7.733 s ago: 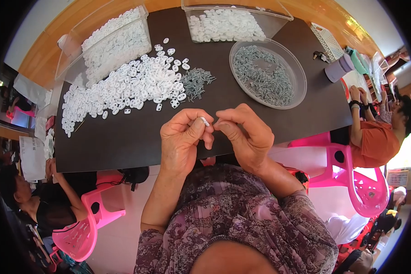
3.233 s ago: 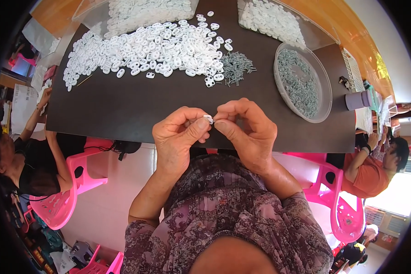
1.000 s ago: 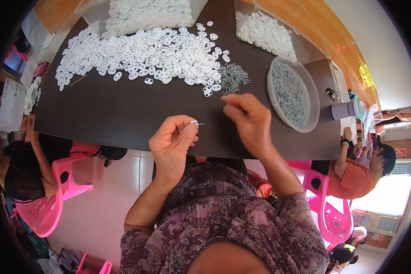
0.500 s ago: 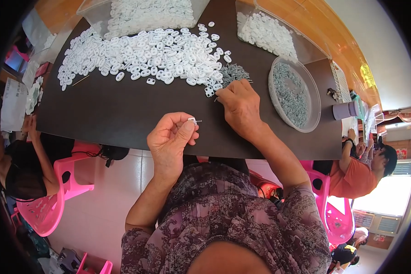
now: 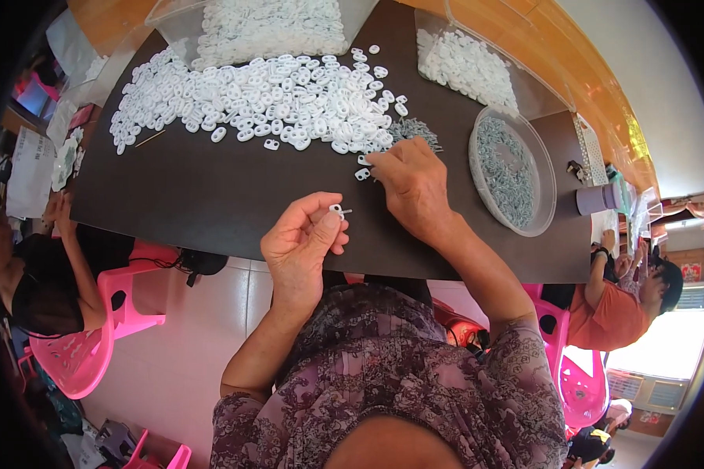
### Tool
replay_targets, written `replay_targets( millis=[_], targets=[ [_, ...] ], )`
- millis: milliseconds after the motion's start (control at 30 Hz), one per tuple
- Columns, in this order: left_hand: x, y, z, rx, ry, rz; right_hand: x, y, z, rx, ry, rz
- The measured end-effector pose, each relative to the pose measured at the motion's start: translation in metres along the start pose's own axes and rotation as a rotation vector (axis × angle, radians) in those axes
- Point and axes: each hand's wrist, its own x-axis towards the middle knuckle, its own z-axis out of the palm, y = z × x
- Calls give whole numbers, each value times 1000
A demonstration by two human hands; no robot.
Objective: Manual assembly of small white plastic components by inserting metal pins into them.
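My left hand (image 5: 299, 246) is closed, pinching a small white two-hole plastic piece (image 5: 335, 209) between thumb and forefinger. A thin grey screw (image 5: 347, 211) sticks out of that piece to the right. My right hand (image 5: 416, 187) rests at the right end of the white heap with fingers bent together. Its fingertips are beside two loose white pieces (image 5: 362, 173); what they grip, if anything, is hidden. Just beyond the right knuckles lies a small pile of grey screws (image 5: 416, 133). A broad heap of white two-hole pieces (image 5: 266, 98) spreads across the dark table (image 5: 211, 187).
Clear bins of white pieces stand at the back (image 5: 352, 31) and back right (image 5: 516, 86). A round tub (image 5: 550, 195) of screws sits right, near a lilac cup (image 5: 594, 199). A thin stick (image 5: 150, 138) lies left. Other people sit at both sides on pink chairs (image 5: 94, 336).
The view has shifted slightly. My right fingers have come a little toward me, and loose white pieces beside them have slid nearer. The left hand keeps hold of its piece and screw.
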Motion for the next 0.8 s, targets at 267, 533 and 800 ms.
replay_targets(
  millis=[267, 533, 800],
  targets=[
    [0, -3, -1, 0, -17, 38, 21, 9, 9, 83, 81, -12],
    [-2, -4, -4, -30, -14, 42, 35, -7, 21, 25, 23, -130],
    [-3, -4, -7, -70, 1, 50, 30, -13, 20, 96, -42, -128]
  ],
)
